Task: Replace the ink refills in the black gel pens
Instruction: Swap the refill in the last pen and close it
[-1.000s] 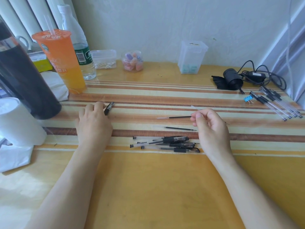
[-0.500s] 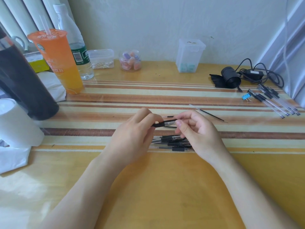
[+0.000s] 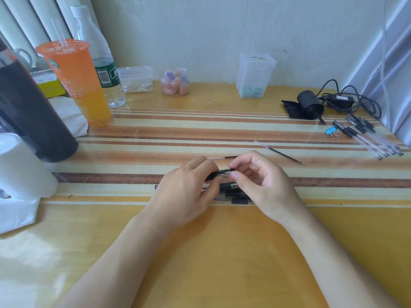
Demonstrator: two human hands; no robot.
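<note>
My left hand [image 3: 189, 192] and my right hand [image 3: 260, 181] meet at the middle of the desk, both pinching one black gel pen [image 3: 223, 172] held just above the surface. Under the hands lies a small pile of black gel pens [image 3: 235, 196], partly hidden. A thin ink refill [image 3: 280, 152] lies loose behind my right hand, and the end of another refill [image 3: 219, 157] pokes out behind my fingers. A second group of gel pens [image 3: 369, 138] lies at the far right.
An orange drink cup with straw [image 3: 75, 83], a water bottle [image 3: 104, 70] and a dark tall container [image 3: 26, 114] stand at the left. A white paper roll [image 3: 20, 167] sits near the left edge. Small clear boxes, a black cable bundle [image 3: 311, 105] and a blue binder clip [image 3: 330, 131] lie behind.
One second ago my hands were apart, the left resting flat at the left. The left hand moved right, and both now pinch one pen over the pile.
</note>
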